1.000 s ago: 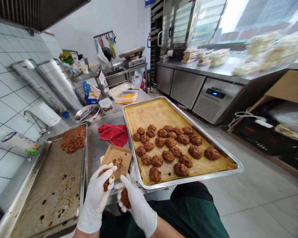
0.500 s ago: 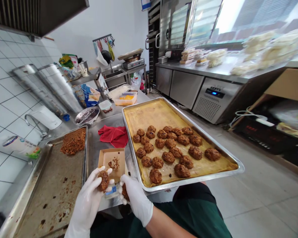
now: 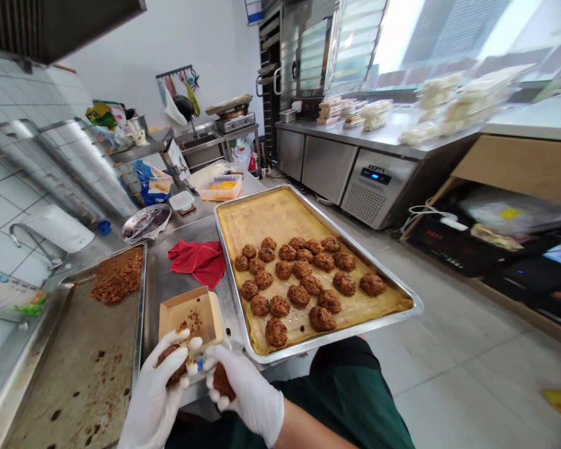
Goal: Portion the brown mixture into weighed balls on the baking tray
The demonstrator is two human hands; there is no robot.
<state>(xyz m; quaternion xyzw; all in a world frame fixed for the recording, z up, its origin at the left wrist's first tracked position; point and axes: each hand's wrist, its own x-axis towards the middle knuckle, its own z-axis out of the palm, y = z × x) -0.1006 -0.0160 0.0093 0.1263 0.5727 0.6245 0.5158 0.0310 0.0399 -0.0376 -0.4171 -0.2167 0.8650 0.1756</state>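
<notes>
My left hand [image 3: 156, 393], in a white glove, is curled round a brown dough lump [image 3: 172, 368]. My right hand [image 3: 243, 390], also gloved, grips a second brown dough lump [image 3: 222, 380] close beside it. Both hands hover over the counter's front edge, just below a small brown paper box [image 3: 191, 315] with crumbs in it. To the right lies a big metal tray [image 3: 318, 212] lined with yellowish paper, carrying several round brown patties [image 3: 299, 284].
At the left sits a greasy metal tray [image 3: 75, 374] with a heap of brown mixture [image 3: 116, 280] at its far end. A red cloth [image 3: 199, 262] lies between the trays. A metal bowl [image 3: 147, 222], plastic tubs and bags crowd the counter's back; steel fridges line the right.
The view has swung slightly right and the hands sit lower left in frame. Both hands keep turning their dough lumps; the paper box now stands tilted just above them.
</notes>
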